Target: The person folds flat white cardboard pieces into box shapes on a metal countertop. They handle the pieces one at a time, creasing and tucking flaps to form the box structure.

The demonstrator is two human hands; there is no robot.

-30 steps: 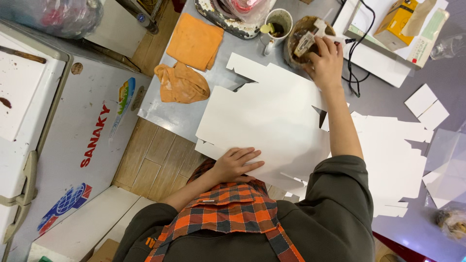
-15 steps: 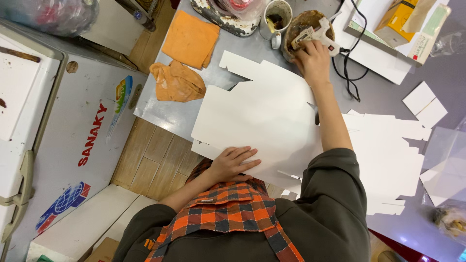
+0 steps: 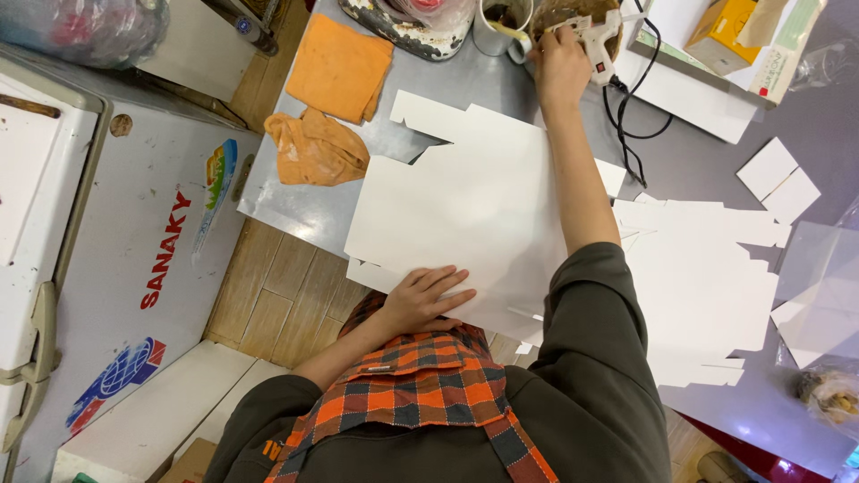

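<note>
My left hand (image 3: 428, 300) lies flat, fingers spread, on the near edge of a large white cardboard sheet (image 3: 470, 210) on the grey metal table (image 3: 295, 210). My right arm reaches to the far side of the table. There my right hand (image 3: 559, 67) grips a white glue gun (image 3: 598, 38) at the rim of a brown bowl (image 3: 573, 11). The gun's black cord (image 3: 631, 134) trails back across the table.
A white cup (image 3: 499, 20) stands left of the bowl. Two orange cloths (image 3: 335, 67) (image 3: 313, 148) lie at the table's left. More white cut card pieces (image 3: 707, 286) are stacked on the right. A white chest freezer (image 3: 116, 233) stands left of the table; boxes (image 3: 725, 27) sit far right.
The view has shifted, so everything sits a little higher and further left. My right hand stays at the bowl with the glue gun. My left hand stays on the sheet.
</note>
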